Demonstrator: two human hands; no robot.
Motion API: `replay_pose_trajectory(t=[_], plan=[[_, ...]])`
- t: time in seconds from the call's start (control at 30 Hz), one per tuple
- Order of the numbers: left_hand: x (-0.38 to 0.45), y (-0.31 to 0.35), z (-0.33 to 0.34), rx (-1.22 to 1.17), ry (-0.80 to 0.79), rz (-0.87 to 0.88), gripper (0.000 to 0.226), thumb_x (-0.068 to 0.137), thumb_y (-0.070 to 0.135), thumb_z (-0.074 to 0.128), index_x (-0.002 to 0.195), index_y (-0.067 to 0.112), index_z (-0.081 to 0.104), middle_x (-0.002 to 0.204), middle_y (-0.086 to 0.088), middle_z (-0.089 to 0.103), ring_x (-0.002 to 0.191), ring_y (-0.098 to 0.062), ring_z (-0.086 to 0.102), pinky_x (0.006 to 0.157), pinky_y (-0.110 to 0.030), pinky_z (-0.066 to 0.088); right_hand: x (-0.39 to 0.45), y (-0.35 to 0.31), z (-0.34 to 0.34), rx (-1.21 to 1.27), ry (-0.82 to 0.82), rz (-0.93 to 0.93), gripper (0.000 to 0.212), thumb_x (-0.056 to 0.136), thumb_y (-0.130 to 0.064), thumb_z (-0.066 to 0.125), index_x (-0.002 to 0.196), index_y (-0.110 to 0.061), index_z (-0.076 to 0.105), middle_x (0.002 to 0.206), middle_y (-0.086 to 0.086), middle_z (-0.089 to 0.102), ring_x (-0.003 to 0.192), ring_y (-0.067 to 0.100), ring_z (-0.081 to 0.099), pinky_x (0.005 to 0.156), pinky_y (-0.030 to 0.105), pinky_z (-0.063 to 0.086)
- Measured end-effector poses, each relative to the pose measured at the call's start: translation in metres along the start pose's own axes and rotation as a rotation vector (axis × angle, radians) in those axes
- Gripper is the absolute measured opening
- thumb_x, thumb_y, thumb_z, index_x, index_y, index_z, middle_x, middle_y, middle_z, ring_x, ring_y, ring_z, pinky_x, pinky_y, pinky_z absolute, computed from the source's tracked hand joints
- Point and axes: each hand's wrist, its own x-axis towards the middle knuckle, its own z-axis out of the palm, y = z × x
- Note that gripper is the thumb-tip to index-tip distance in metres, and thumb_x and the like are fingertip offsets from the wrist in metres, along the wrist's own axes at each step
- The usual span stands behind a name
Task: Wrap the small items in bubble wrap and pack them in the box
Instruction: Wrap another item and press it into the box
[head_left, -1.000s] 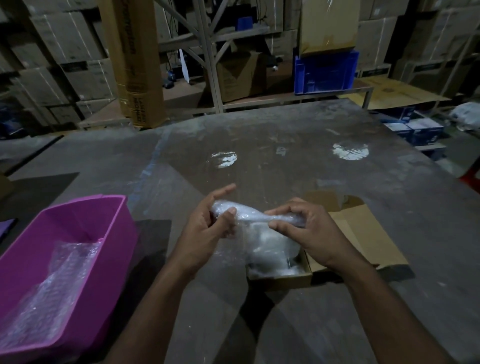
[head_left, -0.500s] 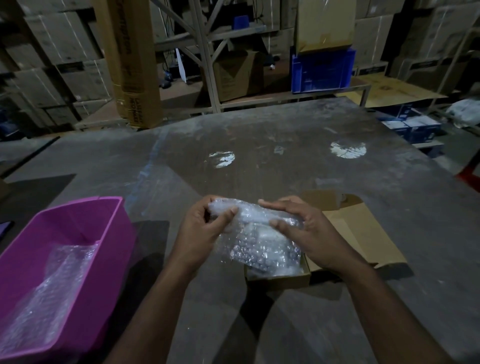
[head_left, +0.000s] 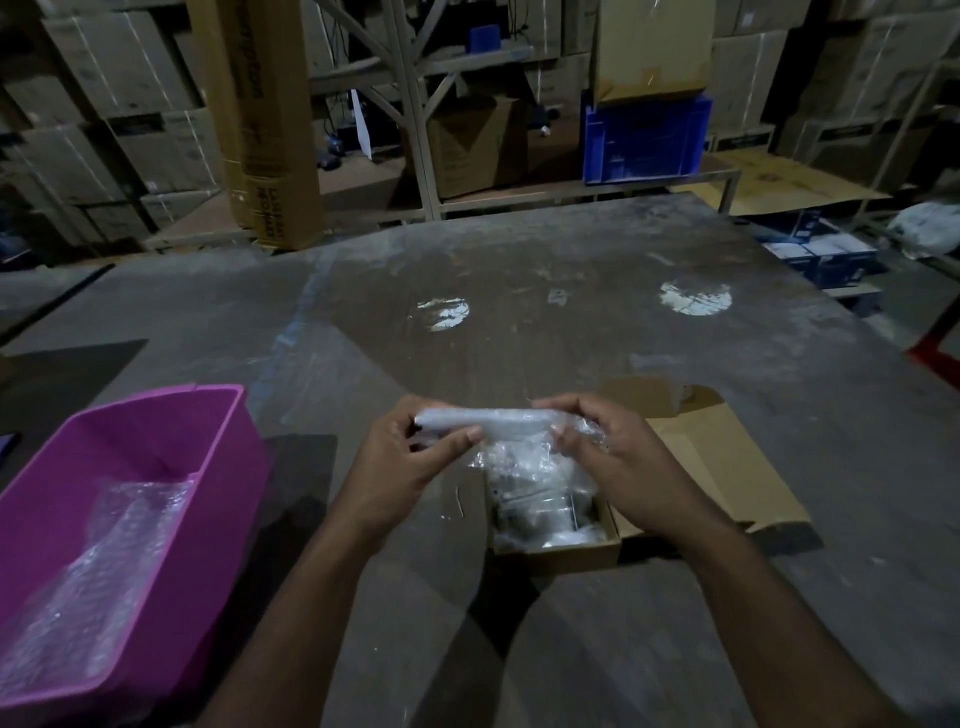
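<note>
Above the box, both hands pinching the bubble-wrapped roll

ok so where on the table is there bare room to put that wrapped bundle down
Bare tabletop beyond both hands, and between the purple bin and the cardboard box. Crowded: the box already holds wrapped items, and the left hand and right hand hold the bundle over it.

Bin left on table; box right of it; bubble-wrapped roll above box.
</note>
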Motion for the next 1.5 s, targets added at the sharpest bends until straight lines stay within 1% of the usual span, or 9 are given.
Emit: replay_pose_trajectory(t=[0.2,0.33,0.5,0.67,0.8,0.97,1.1,1.33,1.5], plan=[[0.002,0.006,0.004,-0.069,-0.003,-0.005,0.019,0.089,0.013,0.073,0.107,0.008,0.068,0.08,0.005,0.071,0.071,-0.008,0.065,0.065,-0.028,0.055,-0.003,-0.007,0.006,-0.085,-0.01,-0.067,0.04,0.089,-0.039,0.072,0.129,-0.045,0.064,0.12,-0.015,0.062,0.116,0.002,0.06,0.1,0.027,0.048],[0.007,0.002,-0.001,-0.096,-0.004,-0.024,0.044,0.096,0.012,0.066,0.136,0.027,0.055,0.078,0.003,0.064,0.063,-0.011,0.061,0.065,-0.028,0.058,-0.006,-0.003,0.01,-0.071,0.046,-0.023,0.029,0.084,-0.029,0.079,0.112,-0.036,0.075,0.098,-0.008,0.065,0.089,0.012,0.066,0.077,0.034,0.055],[0.008,0.001,-0.007,-0.191,-0.092,-0.053,0.03,0.086,0.019,0.071,0.115,0.01,0.067,0.069,0.005,0.063,0.063,-0.009,0.059,0.065,-0.027,0.055,-0.008,-0.002,0.017,-0.167,0.136,-0.023,0.005,0.094,-0.024,0.07,0.094,-0.023,0.074,0.092,-0.01,0.061,0.085,0.008,0.061,0.076,0.028,0.048],[0.017,-0.008,-0.014,-0.126,-0.129,-0.041,0.037,0.07,0.026,0.084,0.102,0.011,0.072,0.094,0.004,0.072,0.086,-0.007,0.065,0.071,-0.022,0.053,-0.012,-0.005,0.023,-0.15,0.167,0.072,0.016,0.098,-0.025,0.064,0.111,-0.033,0.07,0.099,-0.02,0.064,0.093,0.004,0.064,0.082,0.031,0.054],[0.033,-0.017,-0.007,-0.157,-0.074,-0.111,0.022,0.075,0.01,0.085,0.09,0.003,0.07,0.1,0.001,0.071,0.078,-0.008,0.069,0.067,-0.023,0.056,-0.015,-0.006,0.032,-0.173,0.197,0.121,0.028,0.097,-0.019,0.063,0.119,-0.036,0.069,0.11,-0.018,0.07,0.098,0.004,0.067,0.085,0.033,0.058],[0.054,-0.034,0.002,-0.17,-0.108,-0.186,0.02,0.082,-0.001,0.079,0.1,0.0,0.07,0.08,-0.008,0.073,0.068,-0.013,0.069,0.066,-0.024,0.059,-0.019,0.0,0.05,-0.321,0.267,0.137,0.029,0.091,-0.011,0.067,0.105,-0.036,0.068,0.096,-0.018,0.058,0.09,-0.009,0.056,0.076,0.01,0.04],[0.068,-0.059,0.011,-0.105,-0.152,-0.252,0.012,0.084,-0.003,0.077,0.092,0.004,0.072,0.083,-0.01,0.072,0.074,-0.018,0.071,0.068,-0.027,0.061,-0.023,0.007,0.068,-0.357,0.284,0.229,0.036,0.089,-0.016,0.071,0.118,-0.037,0.064,0.09,-0.022,0.056,0.081,-0.007,0.056,0.069,0.012,0.042],[0.081,-0.092,0.021,0.23,-0.21,-0.207,0.015,0.093,0.007,0.069,0.084,0.018,0.075,0.086,-0.008,0.075,0.073,-0.02,0.072,0.075,-0.036,0.062,-0.022,0.018,0.098,-0.544,0.247,0.289,0.033,0.086,-0.028,0.073,0.118,-0.032,0.067,0.092,-0.02,0.059,0.08,-0.001,0.055,0.071,0.019,0.042],[0.083,-0.092,0.023,0.526,-0.204,-0.173,0.014,0.083,0.022,0.076,0.07,0.025,0.072,0.081,0.009,0.077,0.078,-0.011,0.072,0.077,-0.031,0.056,-0.019,0.027,0.11,-0.652,0.171,0.29,0.032,0.089,-0.028,0.063,0.121,-0.027,0.068,0.114,-0.007,0.07,0.104,0.011,0.063,0.084,0.027,0.045]])
